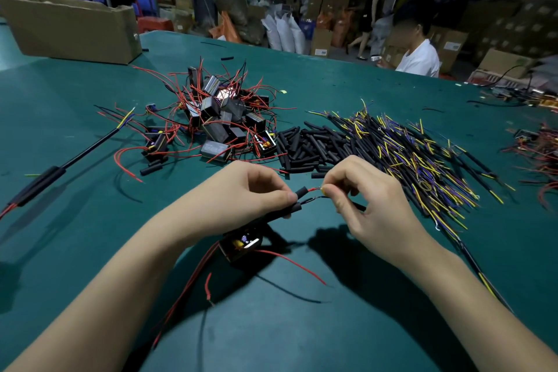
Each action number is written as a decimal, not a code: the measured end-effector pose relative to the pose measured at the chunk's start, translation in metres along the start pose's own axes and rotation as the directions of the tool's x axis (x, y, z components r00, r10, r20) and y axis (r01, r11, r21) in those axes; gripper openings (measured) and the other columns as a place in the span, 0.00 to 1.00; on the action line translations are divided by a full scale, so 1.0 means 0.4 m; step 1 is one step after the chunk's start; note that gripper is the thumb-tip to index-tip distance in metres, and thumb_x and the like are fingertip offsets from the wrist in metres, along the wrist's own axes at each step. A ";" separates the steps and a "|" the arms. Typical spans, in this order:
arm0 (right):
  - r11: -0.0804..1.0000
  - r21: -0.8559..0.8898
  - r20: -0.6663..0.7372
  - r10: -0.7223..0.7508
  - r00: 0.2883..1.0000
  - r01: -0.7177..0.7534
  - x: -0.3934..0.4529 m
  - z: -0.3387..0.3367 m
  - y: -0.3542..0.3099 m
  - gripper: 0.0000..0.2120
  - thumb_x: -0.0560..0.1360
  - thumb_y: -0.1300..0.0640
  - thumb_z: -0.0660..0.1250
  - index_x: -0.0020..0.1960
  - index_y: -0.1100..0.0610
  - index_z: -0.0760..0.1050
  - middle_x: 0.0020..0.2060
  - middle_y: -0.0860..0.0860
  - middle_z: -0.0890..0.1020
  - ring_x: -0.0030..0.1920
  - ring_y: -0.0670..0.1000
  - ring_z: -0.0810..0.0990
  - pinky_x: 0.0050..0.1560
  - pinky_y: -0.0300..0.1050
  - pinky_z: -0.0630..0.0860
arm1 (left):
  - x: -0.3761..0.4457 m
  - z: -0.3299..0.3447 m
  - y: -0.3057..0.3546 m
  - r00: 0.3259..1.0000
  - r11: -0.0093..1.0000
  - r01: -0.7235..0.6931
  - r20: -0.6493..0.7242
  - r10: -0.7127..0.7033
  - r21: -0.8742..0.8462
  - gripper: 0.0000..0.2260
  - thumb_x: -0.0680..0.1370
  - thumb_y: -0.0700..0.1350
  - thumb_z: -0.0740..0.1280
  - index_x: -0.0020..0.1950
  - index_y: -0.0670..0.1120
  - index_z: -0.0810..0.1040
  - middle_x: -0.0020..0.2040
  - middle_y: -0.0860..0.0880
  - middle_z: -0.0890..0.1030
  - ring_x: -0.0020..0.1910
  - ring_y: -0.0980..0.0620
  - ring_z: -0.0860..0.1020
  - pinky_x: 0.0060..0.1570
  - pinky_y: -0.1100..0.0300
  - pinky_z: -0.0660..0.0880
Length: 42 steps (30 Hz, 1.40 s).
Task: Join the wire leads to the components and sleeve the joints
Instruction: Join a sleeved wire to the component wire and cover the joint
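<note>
While the component [241, 243] lies on the green table [75, 100] just below both hands, two black sleeves [297, 199] are pinched by the L hand [253, 193]; twisted red/yellow wire ends [320, 189] are pinched by R hand [362, 190] fingertips.

Left forearm: bare, reaching in from the near left corner of the desk, angled up toward its middle.
Left hand [256, 190]: knuckles up, fingers curled under, thumb and forefinger pinching just above the desk.
Right forearm: bare, coming in from the near right corner, angled inward.
Right hand [367, 193]: back facing up, fingers bent, thumb and forefinger tips pinched together, pointing at the left hand.
Spacing: the two pinches sit close, fingertips near but apart, both hands over the near middle of the desk.
</note>
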State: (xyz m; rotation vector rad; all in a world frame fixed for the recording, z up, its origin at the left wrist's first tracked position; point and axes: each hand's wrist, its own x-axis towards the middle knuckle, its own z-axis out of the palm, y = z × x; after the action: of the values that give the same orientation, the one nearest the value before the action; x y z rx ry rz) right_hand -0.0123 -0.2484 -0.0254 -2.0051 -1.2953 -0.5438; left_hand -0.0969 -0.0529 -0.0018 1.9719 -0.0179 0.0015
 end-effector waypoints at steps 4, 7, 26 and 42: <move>1.000 -0.002 0.012 -0.001 1.000 0.001 -0.001 0.001 -0.003 0.04 0.77 0.61 0.64 0.44 0.58 0.74 0.39 0.46 0.73 0.39 0.43 0.71 0.41 0.36 0.69 | 0.002 0.016 -0.002 0.997 0.995 -0.070 -0.033 0.068 -0.072 0.04 0.74 0.43 0.71 0.39 0.46 0.81 0.34 0.49 0.84 0.33 0.59 0.79 0.38 0.70 0.74; 1.000 0.010 0.009 -0.001 1.000 0.001 0.002 -0.001 -0.009 0.04 0.77 0.61 0.64 0.44 0.59 0.74 0.38 0.46 0.73 0.39 0.41 0.71 0.42 0.35 0.68 | 0.006 0.020 -0.004 0.992 0.994 -0.103 -0.080 0.101 -0.026 0.04 0.73 0.44 0.72 0.39 0.47 0.81 0.34 0.50 0.83 0.34 0.58 0.78 0.41 0.64 0.74; 0.990 0.110 0.070 0.081 0.994 -0.088 0.011 -0.011 -0.044 0.05 0.76 0.62 0.65 0.42 0.55 0.74 0.36 0.41 0.73 0.37 0.40 0.72 0.41 0.32 0.67 | -0.009 0.014 0.008 0.970 0.980 -0.154 -0.171 0.174 0.125 0.01 0.69 0.43 0.76 0.40 0.49 0.86 0.32 0.52 0.80 0.18 0.65 0.67 0.21 0.77 0.59; 0.906 0.206 0.200 0.331 0.922 -0.370 0.016 -0.056 -0.034 0.05 0.73 0.62 0.71 0.41 0.53 0.80 0.35 0.44 0.82 0.38 0.41 0.79 0.45 0.36 0.73 | 0.004 0.035 -0.003 0.912 0.935 -0.287 -0.239 0.334 0.210 0.06 0.70 0.39 0.75 0.44 0.49 0.86 0.36 0.52 0.79 0.35 0.62 0.75 0.38 0.74 0.66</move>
State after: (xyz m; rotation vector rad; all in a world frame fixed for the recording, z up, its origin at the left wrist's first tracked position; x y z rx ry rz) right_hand -0.0217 -0.2569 -0.0017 -2.0416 -0.9976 -0.0499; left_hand -0.0954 -0.0655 -0.0083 2.1053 -0.1588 0.4985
